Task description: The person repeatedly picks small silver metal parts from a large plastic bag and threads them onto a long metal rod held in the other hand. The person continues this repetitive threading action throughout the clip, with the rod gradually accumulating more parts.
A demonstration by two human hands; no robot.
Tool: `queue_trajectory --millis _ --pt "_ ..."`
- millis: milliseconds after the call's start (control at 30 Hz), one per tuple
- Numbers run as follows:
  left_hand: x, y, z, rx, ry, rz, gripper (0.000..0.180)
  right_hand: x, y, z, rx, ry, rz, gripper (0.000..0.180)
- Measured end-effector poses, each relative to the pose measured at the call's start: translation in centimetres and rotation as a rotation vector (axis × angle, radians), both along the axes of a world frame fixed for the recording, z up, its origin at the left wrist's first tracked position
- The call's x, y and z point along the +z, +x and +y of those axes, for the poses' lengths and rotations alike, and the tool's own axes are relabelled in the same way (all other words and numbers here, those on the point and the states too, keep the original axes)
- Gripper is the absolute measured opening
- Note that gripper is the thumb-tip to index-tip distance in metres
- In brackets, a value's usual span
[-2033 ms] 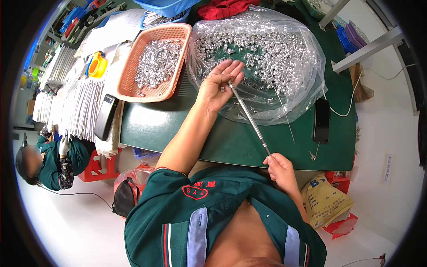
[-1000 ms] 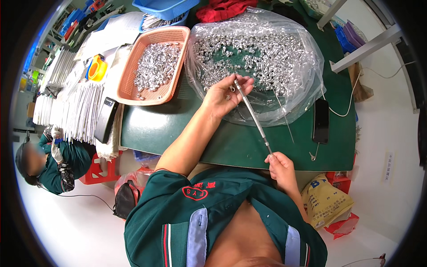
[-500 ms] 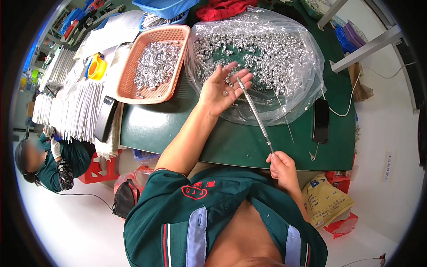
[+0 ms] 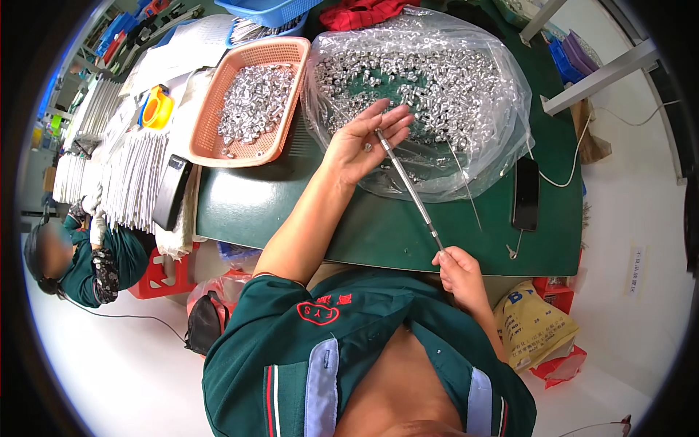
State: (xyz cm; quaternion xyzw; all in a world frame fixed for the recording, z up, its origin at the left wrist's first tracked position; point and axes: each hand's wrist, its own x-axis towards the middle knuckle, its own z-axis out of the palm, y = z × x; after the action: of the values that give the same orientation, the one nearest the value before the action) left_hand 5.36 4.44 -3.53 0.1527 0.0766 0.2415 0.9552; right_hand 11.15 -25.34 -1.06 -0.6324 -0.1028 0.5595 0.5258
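Palm up over the near-left side of the bag, my left hand (image 4: 356, 148) cradles a few small metal nuts (image 4: 368, 148), its fingers slightly curled. My right hand (image 4: 459, 269), near the table's front edge, is closed around the lower end of a slim silver metal rod (image 4: 408, 182). The rod slants up and left, and its far tip is at my left thumb and fingers; whether a nut is on the tip I cannot tell. Beneath and beyond, a clear plastic bag (image 4: 502, 156) lies spread with a great many small shiny metal nuts (image 4: 466, 87).
An orange basket (image 4: 204, 138) with similar metal pieces stands left of the bag. On the green table (image 4: 247, 207) lie a black phone (image 4: 526, 197) at right and another dark phone (image 4: 172, 191) at left. Blue baskets (image 4: 269, 11) stand behind; a co-worker (image 4: 109, 262) sits at far left.
The rod's tip has shifted left and slightly down, from beside my left fingertips to the thumb. My left fingers have curled in a little. The co-worker's gloved hands have moved.
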Motion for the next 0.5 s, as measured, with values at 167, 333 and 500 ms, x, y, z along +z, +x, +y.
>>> queue_trajectory --millis 167,333,500 --pt "0.02 0.15 0.04 0.088 -0.077 0.021 0.055 0.03 -0.36 -0.01 0.009 0.009 0.0 0.02" --pt "0.01 0.37 -0.42 0.149 -0.001 0.1 0.051 -0.17 -0.53 0.03 0.02 0.014 -0.004 0.02" --pt "0.06 0.52 -0.89 0.045 -0.124 0.076 0.043 -0.38 -0.9 0.12 -0.019 0.002 -0.112 0.019"
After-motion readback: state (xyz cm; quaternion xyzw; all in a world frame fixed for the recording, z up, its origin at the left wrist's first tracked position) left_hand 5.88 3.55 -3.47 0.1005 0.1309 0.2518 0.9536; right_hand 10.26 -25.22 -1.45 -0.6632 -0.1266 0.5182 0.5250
